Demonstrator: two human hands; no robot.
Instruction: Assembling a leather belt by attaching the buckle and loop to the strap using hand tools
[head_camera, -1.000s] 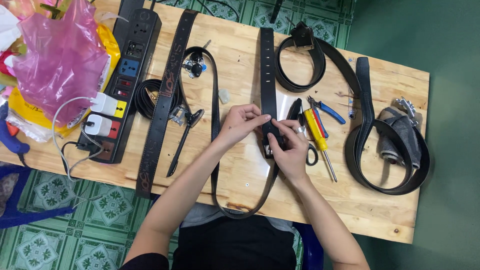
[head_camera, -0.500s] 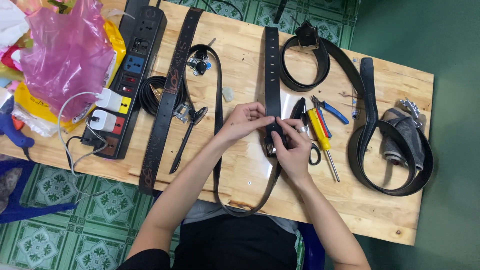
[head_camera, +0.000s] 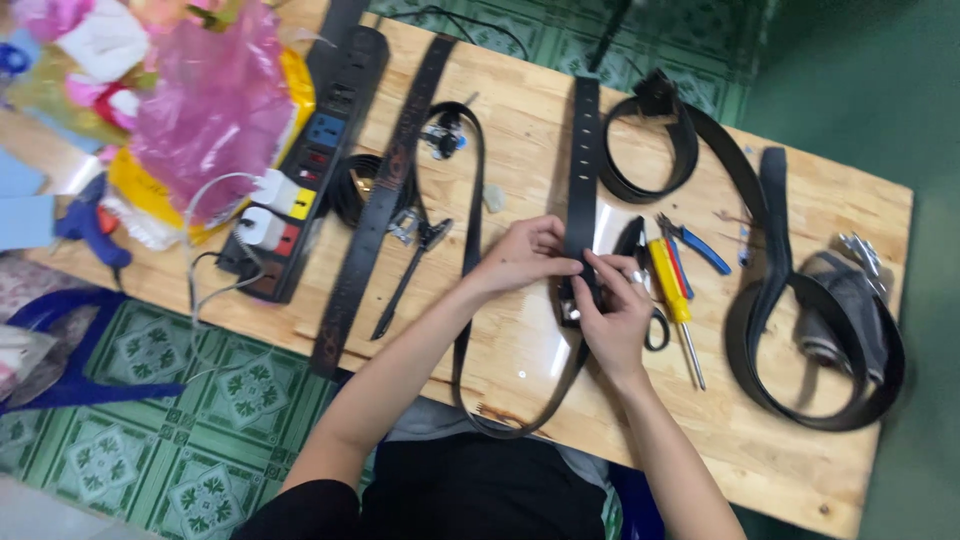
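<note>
Near edge, middle: black belt (head_camera: 581, 190) runs from far side of table (head_camera: 520, 350) toward the person, loops off the near edge and back up on the left.
Left hand (head_camera: 520, 255): fingers together, pinched on the belt strap from its left side.
Right hand (head_camera: 612, 320): fingers clamped on the belt's buckle end, thumb on top; exact part under the fingertips hidden.
Step tip: judged fiddly work at the buckle end; keep strap flat on the table, left pinch close to the right one so the strap doesn't twist, small moves only.
Just right of hands: yellow screwdriver (head_camera: 672, 300), tip toward near edge; blue pliers (head_camera: 700, 248) and black scissors (head_camera: 640, 270) beside it, near enough to knock with the right wrist.
Left of hands: brown belt (head_camera: 385, 200) lying straight, small black tool (head_camera: 410, 270) next to it.
Right end: coiled black belt (head_camera: 810, 350) around a grey bundle (head_camera: 845, 310).
Far edge: second looped belt (head_camera: 650, 150).
Far left corner: black power strip (head_camera: 310, 150) with plugs, pink plastic bag (head_camera: 210, 110), blue glue gun (head_camera: 90, 228) at left edge.
In the way: loose tools at right; hanging belt loop could snag at the near edge.
</note>
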